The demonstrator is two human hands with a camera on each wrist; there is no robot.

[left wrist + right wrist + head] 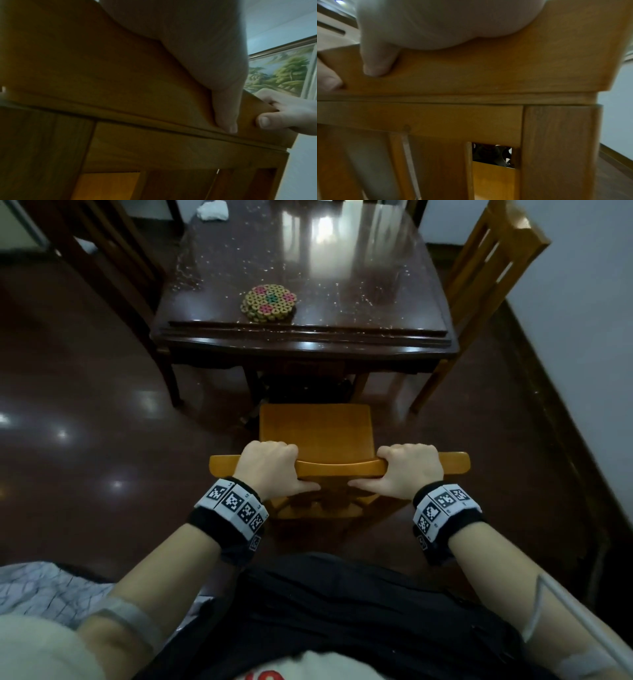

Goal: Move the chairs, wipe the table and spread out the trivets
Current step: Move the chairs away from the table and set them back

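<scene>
Both hands grasp the top rail of the light wooden chair (pixel 315 429): left hand (pixel 270 467), right hand (pixel 407 469). The chair stands before the dark bench (pixel 359 285), where stacked woven trivets (pixel 268 302) rest near its front edge. No legible writing.

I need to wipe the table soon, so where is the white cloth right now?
In the head view the white cloth lies at the table's far left corner, well beyond the trivets near the front edge.
</scene>
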